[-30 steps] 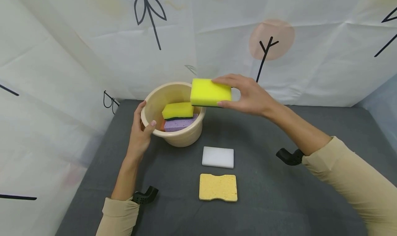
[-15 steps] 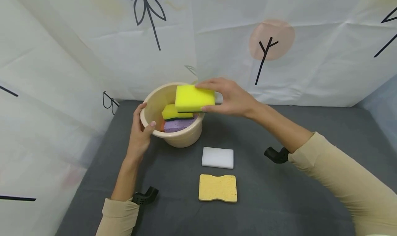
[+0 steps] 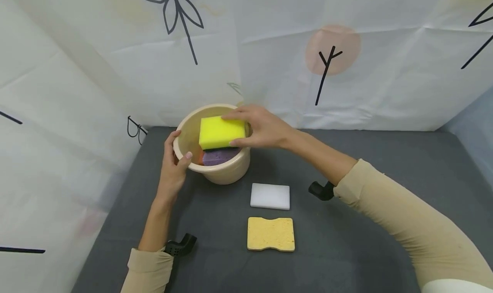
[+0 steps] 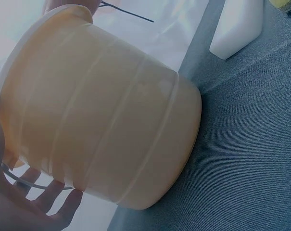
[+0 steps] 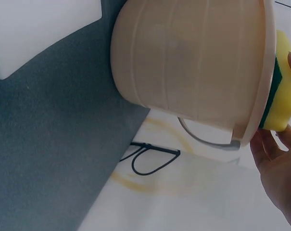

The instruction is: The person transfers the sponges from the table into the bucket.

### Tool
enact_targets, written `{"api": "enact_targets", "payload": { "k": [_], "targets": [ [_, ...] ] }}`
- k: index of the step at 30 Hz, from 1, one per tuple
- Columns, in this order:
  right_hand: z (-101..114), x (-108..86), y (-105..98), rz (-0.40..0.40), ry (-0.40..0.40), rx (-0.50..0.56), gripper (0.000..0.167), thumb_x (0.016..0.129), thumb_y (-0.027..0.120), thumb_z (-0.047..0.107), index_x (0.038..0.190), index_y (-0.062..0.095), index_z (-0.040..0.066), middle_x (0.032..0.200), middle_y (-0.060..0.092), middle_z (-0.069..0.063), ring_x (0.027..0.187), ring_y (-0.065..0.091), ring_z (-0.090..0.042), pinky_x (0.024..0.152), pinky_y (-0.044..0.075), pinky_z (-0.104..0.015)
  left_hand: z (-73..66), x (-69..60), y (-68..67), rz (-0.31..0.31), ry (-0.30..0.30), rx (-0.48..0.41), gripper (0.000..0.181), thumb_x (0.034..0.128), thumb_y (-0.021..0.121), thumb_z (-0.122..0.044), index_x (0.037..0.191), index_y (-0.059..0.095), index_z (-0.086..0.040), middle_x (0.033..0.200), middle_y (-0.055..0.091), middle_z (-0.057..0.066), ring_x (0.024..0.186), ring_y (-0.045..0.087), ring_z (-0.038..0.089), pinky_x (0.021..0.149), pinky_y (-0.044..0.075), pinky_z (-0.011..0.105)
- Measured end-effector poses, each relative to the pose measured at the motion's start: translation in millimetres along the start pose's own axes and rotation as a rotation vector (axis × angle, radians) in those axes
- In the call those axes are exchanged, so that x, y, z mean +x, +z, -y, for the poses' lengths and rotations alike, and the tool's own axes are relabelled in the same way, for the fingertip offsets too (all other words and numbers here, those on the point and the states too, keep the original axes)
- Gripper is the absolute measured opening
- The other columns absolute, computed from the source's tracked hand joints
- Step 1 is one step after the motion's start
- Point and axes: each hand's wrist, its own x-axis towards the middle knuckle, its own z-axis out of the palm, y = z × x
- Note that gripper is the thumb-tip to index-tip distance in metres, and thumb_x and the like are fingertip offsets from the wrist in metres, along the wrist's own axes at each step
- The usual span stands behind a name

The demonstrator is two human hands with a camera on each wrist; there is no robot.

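A cream bucket point(image 3: 227, 175) stands at the back left of the dark cloth. My left hand point(image 3: 171, 166) grips its left rim, thumb over the edge and fingers along the outer wall. Between thumb and fingers, my right hand point(image 3: 263, 128) pinches a bright yellow scouring sponge point(image 3: 219, 132) at the bucket's mouth. Its green scouring side point(image 5: 274, 91) faces the bucket in the right wrist view. Below it inside lie a purple sponge point(image 3: 219, 157) and a sliver of something orange point(image 3: 201, 156). The held sponge hides the other yellow sponge in the bucket.
In front of the bucket, a white sponge point(image 3: 270, 196) lies flat on the dark cloth point(image 3: 331, 250). Nearer still is a pale yellow sponge point(image 3: 271, 234) with notched long sides. A patterned white sheet point(image 3: 277, 70) hangs behind. The bucket's wire handle point(image 5: 203, 139) hangs at its far side.
My right hand has carried the yellow scouring sponge left and down, from beside the bucket's right rim to over its opening. The left hand keeps its grip on the rim.
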Motion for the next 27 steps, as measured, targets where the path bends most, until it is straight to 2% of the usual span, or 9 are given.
{"api": "enact_targets", "payload": {
  "k": [9,18,27],
  "targets": [
    [4.6,7.6,12.8,0.04,-0.009,-0.029,0.065,0.084,0.077,0.04,0.138,0.059,0.011,0.134,0.06,-0.008,0.123,0.054,-0.022,0.102,0.04,-0.038,0.6,-0.3,1.2,0.003,-0.008,0.0,0.062,0.1,0.053,-0.014,0.154,0.025,-0.024,0.154,0.027,0.003,0.131,0.04,0.023,0.093,0.045,0.024],
    [8.0,10.3,23.7,0.046,-0.02,0.018,0.065,0.084,0.078,0.037,0.139,0.059,0.009,0.131,0.06,-0.009,0.118,0.053,-0.022,0.097,0.042,-0.036,1.2,-0.2,-0.9,0.015,0.001,0.003,0.062,0.1003,0.054,-0.017,0.154,0.024,-0.024,0.155,0.025,0.003,0.132,0.039,0.023,0.092,0.045,0.02],
    [9.0,8.0,28.5,0.074,-0.01,-0.067,0.068,0.085,0.074,0.045,0.142,0.056,0.011,0.135,0.059,-0.009,0.125,0.051,-0.024,0.104,0.038,-0.039,3.1,0.6,-0.7,0.022,0.02,-0.018,0.062,0.099,0.053,-0.015,0.153,0.025,-0.024,0.154,0.026,0.003,0.13,0.04,0.023,0.091,0.046,0.022]
  ]
}}
